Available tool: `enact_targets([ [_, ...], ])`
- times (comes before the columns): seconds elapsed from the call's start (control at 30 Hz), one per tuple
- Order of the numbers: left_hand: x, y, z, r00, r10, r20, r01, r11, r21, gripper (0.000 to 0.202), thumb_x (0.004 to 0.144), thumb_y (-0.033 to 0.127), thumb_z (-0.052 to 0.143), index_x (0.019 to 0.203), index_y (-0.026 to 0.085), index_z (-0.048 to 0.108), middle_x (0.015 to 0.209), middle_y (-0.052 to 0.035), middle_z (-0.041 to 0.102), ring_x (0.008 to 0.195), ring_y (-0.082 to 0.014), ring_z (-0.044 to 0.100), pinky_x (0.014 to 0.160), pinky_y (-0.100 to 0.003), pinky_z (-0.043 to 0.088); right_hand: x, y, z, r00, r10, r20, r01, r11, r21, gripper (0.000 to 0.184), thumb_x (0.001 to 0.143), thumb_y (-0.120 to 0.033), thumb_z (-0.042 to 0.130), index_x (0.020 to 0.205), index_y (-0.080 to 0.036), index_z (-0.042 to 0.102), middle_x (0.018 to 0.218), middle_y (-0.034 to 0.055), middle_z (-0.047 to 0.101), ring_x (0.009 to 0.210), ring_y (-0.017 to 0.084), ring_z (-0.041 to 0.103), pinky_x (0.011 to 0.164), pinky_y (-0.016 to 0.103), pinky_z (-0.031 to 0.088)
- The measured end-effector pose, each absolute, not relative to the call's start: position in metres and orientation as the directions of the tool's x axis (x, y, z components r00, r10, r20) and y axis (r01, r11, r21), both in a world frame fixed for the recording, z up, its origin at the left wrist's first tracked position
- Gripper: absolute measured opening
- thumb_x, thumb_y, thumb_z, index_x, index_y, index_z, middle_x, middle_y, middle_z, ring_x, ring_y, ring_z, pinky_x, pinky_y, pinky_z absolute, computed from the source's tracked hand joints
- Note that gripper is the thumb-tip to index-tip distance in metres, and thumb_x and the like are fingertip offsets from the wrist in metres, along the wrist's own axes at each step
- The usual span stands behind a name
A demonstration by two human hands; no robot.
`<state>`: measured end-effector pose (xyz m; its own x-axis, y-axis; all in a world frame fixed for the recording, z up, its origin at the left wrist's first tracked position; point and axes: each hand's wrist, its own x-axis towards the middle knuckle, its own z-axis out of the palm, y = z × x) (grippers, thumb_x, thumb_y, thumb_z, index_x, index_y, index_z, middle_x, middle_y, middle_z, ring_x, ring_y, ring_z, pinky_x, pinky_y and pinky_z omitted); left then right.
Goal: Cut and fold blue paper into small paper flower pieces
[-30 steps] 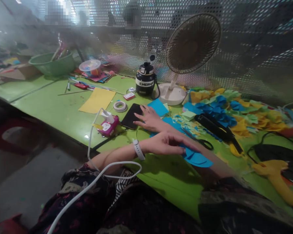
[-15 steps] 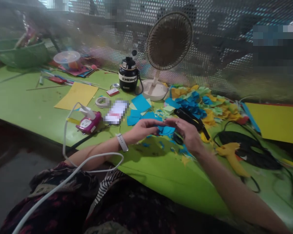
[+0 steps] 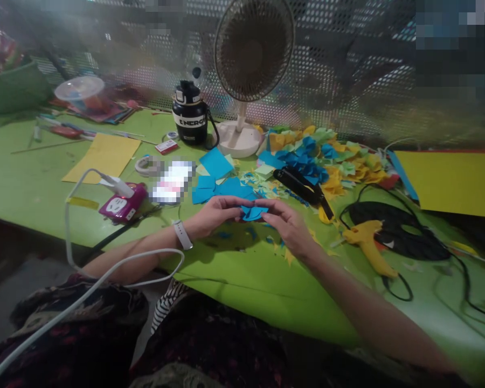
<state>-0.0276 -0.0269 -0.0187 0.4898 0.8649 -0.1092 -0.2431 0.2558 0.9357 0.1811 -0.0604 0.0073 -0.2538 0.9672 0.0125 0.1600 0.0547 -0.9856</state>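
My left hand (image 3: 216,214) and my right hand (image 3: 283,221) meet just above the green table (image 3: 242,269), both pinching one small blue paper piece (image 3: 253,213) between their fingertips. A white band sits on my left wrist (image 3: 182,234). More blue paper squares (image 3: 216,186) lie on the table just behind my hands. Black scissors (image 3: 299,186) rest a little beyond my right hand.
A white desk fan (image 3: 248,64) and a black bottle (image 3: 189,116) stand at the back. A heap of blue, yellow and green paper flowers (image 3: 327,156) lies right of them. A yellow glue gun (image 3: 367,245), a pink socket (image 3: 123,205) and a phone (image 3: 172,183) are nearby.
My right hand left the phone and came back to meet my left hand; both picked up the blue paper piece. My view swung to the right.
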Motion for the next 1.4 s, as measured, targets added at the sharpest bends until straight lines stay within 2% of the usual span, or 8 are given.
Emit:
enact_targets([
  [0.33, -0.028, -0.027, -0.016, 0.488, 0.868, -0.093, -0.247, 0.24, 0.939, 0.023, 0.077, 0.018, 0.075, 0.1, 0.017, 0.077, 0.097, -0.0059, 0.075, 0.074, -0.0096, 0.062, 0.075, -0.026, 0.05, 0.18, -0.061, 0.006, -0.236, 0.971, 0.038, 0.097, 0.062, -0.993, 0.031, 0.078, -0.034, 0.067, 0.106, -0.023, 0.071, 0.1, 0.0047, 0.074, 0.093, 0.02, 0.068, 0.092, 0.041, 0.054],
  [0.53, -0.028, -0.026, -0.02, 0.489, 0.868, -0.08, -0.228, 0.216, 0.949, 0.023, 0.078, 0.019, 0.074, 0.101, 0.017, 0.077, 0.092, -0.0049, 0.075, 0.069, -0.0079, 0.06, 0.074, -0.026, 0.049, 0.18, -0.061, 0.005, -0.229, 0.973, 0.02, 0.122, 0.049, -0.991, 0.034, 0.078, -0.036, 0.067, 0.109, -0.023, 0.071, 0.097, 0.0049, 0.074, 0.09, 0.02, 0.067, 0.09, 0.041, 0.054],
  [0.7, -0.028, -0.026, -0.02, 0.49, 0.868, -0.075, -0.214, 0.204, 0.955, 0.024, 0.078, 0.02, 0.074, 0.102, 0.017, 0.077, 0.096, -0.006, 0.075, 0.072, -0.0096, 0.062, 0.075, -0.027, 0.051, 0.18, -0.06, 0.001, -0.217, 0.975, 0.042, 0.152, 0.076, -0.985, 0.034, 0.078, -0.036, 0.067, 0.109, -0.022, 0.071, 0.098, 0.0056, 0.073, 0.091, 0.02, 0.066, 0.087, 0.04, 0.054],
  [0.87, -0.027, -0.028, -0.017, 0.474, 0.88, -0.04, -0.175, 0.139, 0.975, 0.023, 0.078, 0.02, 0.074, 0.101, 0.017, 0.077, 0.097, -0.006, 0.076, 0.075, -0.0107, 0.063, 0.078, -0.029, 0.052, 0.18, -0.059, -0.001, -0.217, 0.976, 0.033, 0.173, 0.071, -0.982, 0.034, 0.078, -0.037, 0.066, 0.109, -0.023, 0.072, 0.1, 0.0062, 0.073, 0.088, 0.02, 0.065, 0.085, 0.04, 0.054],
  [1.03, -0.027, -0.029, -0.016, 0.446, 0.895, -0.015, -0.108, 0.071, 0.992, 0.024, 0.08, 0.02, 0.071, 0.103, 0.018, 0.077, 0.094, -0.0061, 0.075, 0.077, -0.012, 0.065, 0.08, -0.029, 0.052, 0.179, -0.058, -0.004, -0.224, 0.974, 0.024, 0.136, 0.056, -0.989, 0.035, 0.078, -0.035, 0.066, 0.11, -0.023, 0.071, 0.103, 0.0062, 0.073, 0.092, 0.021, 0.066, 0.089, 0.041, 0.054],
  [1.3, -0.027, -0.027, -0.018, 0.433, 0.898, -0.071, -0.168, 0.158, 0.973, 0.025, 0.079, 0.019, 0.071, 0.104, 0.018, 0.077, 0.094, -0.005, 0.075, 0.071, -0.0091, 0.062, 0.075, -0.026, 0.051, 0.177, -0.059, -0.007, -0.244, 0.97, -0.002, 0.076, 0.018, -0.997, 0.037, 0.081, -0.037, 0.066, 0.115, -0.022, 0.067, 0.095, 0.0047, 0.073, 0.089, 0.02, 0.069, 0.091, 0.042, 0.055],
  [1.4, -0.027, -0.028, -0.017, 0.435, 0.898, -0.06, -0.142, 0.134, 0.981, 0.025, 0.079, 0.019, 0.07, 0.104, 0.018, 0.077, 0.094, -0.0051, 0.076, 0.072, -0.0094, 0.062, 0.076, -0.026, 0.051, 0.178, -0.058, -0.01, -0.227, 0.974, 0.003, 0.086, 0.023, -0.996, 0.036, 0.08, -0.036, 0.066, 0.113, -0.021, 0.067, 0.096, 0.0051, 0.073, 0.089, 0.02, 0.068, 0.09, 0.042, 0.055],
])
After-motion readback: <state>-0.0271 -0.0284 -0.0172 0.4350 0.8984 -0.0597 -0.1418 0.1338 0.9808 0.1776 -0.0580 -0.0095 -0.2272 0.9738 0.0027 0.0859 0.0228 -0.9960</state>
